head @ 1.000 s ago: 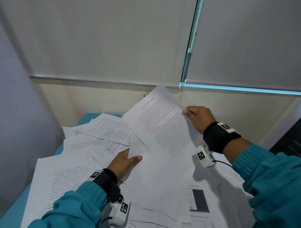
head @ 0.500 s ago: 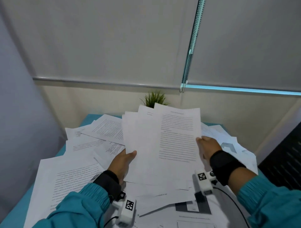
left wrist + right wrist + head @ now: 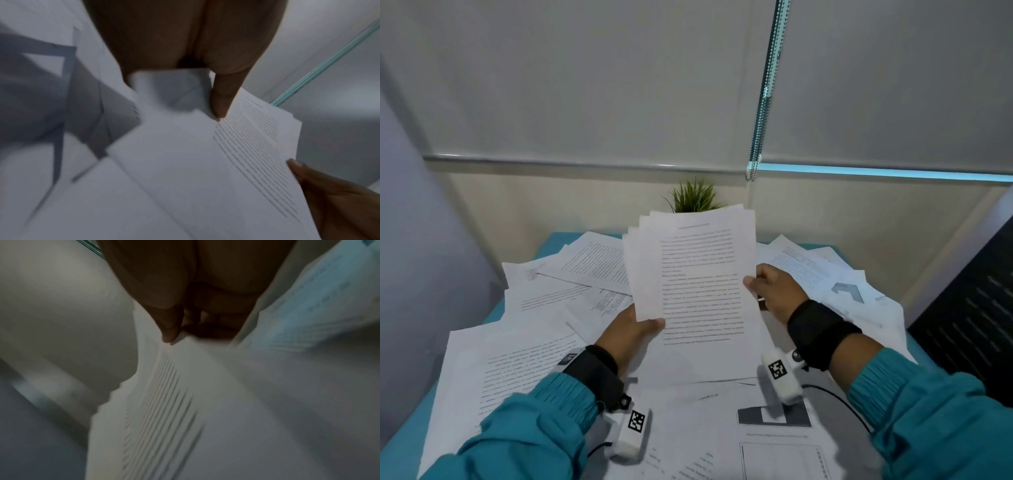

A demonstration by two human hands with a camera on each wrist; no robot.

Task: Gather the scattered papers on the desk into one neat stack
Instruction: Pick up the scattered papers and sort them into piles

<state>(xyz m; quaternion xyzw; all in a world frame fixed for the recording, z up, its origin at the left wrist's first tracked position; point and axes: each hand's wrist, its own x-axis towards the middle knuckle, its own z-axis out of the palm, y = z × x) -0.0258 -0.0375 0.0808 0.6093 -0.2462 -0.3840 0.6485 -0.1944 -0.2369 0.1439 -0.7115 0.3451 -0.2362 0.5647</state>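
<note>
I hold a bundle of printed white sheets (image 3: 698, 274) upright above the desk, its top edges fanned slightly. My left hand (image 3: 635, 329) grips the bundle's lower left edge, thumb on the front page. My right hand (image 3: 767, 287) pinches the right edge at mid height, thumb on the front. In the left wrist view the bundle (image 3: 236, 154) runs out from my left hand (image 3: 218, 104), and the right hand's fingers (image 3: 320, 186) show at its far edge. The right wrist view is blurred: my right hand (image 3: 172, 331) pinches the bundle (image 3: 164, 394). Loose papers (image 3: 524, 356) cover the teal desk (image 3: 400, 435).
A small green plant (image 3: 693, 197) stands at the back of the desk, behind the bundle. A bead chain (image 3: 765, 92) hangs from the window blind above. A dark panel (image 3: 969, 308) stands at the right. A purple wall (image 3: 417, 260) borders the desk on the left.
The sheet that my right hand held up tilted has come onto the bundle. My right hand has slid down to the right edge, and the bundle now stands upright and narrower.
</note>
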